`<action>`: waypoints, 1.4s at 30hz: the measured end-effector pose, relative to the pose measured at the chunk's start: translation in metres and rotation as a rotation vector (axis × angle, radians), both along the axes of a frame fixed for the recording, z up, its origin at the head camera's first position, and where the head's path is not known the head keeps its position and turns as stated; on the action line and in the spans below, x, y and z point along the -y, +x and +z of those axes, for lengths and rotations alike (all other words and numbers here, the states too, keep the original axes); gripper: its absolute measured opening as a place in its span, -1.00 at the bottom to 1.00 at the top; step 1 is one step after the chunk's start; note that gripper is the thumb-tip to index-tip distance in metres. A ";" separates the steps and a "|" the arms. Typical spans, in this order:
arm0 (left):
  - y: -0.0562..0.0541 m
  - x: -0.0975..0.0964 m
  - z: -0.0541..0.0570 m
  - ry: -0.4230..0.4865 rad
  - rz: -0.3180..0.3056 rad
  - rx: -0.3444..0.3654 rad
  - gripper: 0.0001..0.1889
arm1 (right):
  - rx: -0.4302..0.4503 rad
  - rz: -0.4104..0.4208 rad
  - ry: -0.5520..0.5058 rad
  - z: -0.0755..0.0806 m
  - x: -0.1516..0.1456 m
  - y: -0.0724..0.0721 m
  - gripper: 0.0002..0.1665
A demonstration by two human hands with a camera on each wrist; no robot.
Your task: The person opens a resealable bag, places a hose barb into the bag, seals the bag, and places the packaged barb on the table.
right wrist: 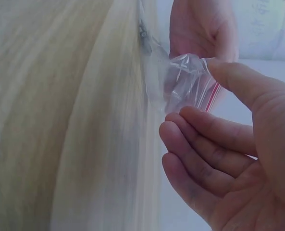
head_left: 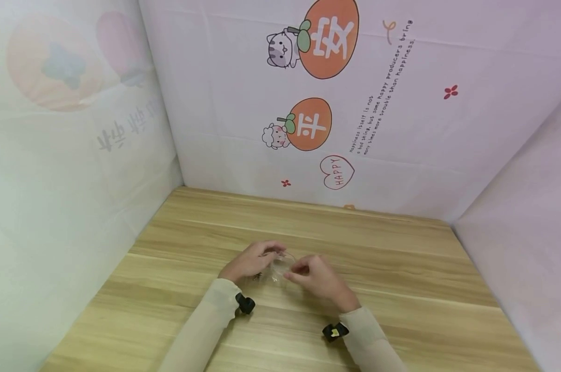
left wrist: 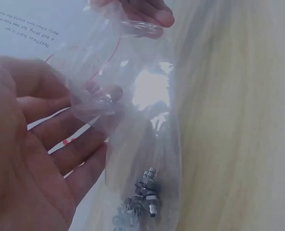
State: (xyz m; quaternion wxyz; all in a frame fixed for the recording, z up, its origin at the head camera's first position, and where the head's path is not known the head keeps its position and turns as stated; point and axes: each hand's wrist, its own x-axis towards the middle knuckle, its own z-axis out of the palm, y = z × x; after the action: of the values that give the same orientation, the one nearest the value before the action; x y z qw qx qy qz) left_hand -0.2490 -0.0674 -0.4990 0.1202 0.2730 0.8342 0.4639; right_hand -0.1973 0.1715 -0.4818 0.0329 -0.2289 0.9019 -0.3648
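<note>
A clear zip bag (head_left: 282, 266) is held between the two hands above the table, its red seal line (right wrist: 212, 97) showing in the right wrist view. Small dark and silvery metal fittings (left wrist: 147, 190) lie at the low end of the bag; their exact kind is hard to tell. My left hand (head_left: 252, 260) grips one side of the bag near its mouth, thumb on one face and fingers behind the film. On the opposite side, my right hand (head_left: 321, 278) pinches the bag's edge between thumb and index finger, the other fingers bent loosely below.
A wood-grain table (head_left: 382, 320) spreads beneath both hands. White printed sheets form a back wall (head_left: 233, 103), a left wall (head_left: 75, 196) and a right wall (head_left: 527, 206) around it. Each sleeve carries a black wrist camera, the left one (head_left: 245, 304) and the right one (head_left: 335, 331).
</note>
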 end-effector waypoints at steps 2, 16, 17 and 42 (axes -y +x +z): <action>-0.001 0.000 0.001 0.008 0.014 -0.015 -0.63 | -0.010 -0.003 -0.010 -0.001 0.001 0.000 -0.76; -0.003 0.006 0.003 0.121 0.037 0.009 -0.71 | -0.008 -0.034 -0.061 0.003 0.006 0.003 -0.85; -0.003 0.006 0.004 0.127 0.036 0.012 -0.72 | -0.013 -0.032 -0.058 0.003 0.006 0.003 -0.87; -0.005 0.012 0.006 0.108 0.039 0.055 -0.73 | -0.034 -0.086 -0.108 0.011 -0.002 0.002 -0.89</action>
State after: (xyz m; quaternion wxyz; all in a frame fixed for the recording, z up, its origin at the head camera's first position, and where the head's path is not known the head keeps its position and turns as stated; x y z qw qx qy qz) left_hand -0.2543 -0.0794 -0.4932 0.1194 0.2500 0.8093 0.5180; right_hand -0.1949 0.1737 -0.4710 -0.0107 -0.1976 0.8904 -0.4099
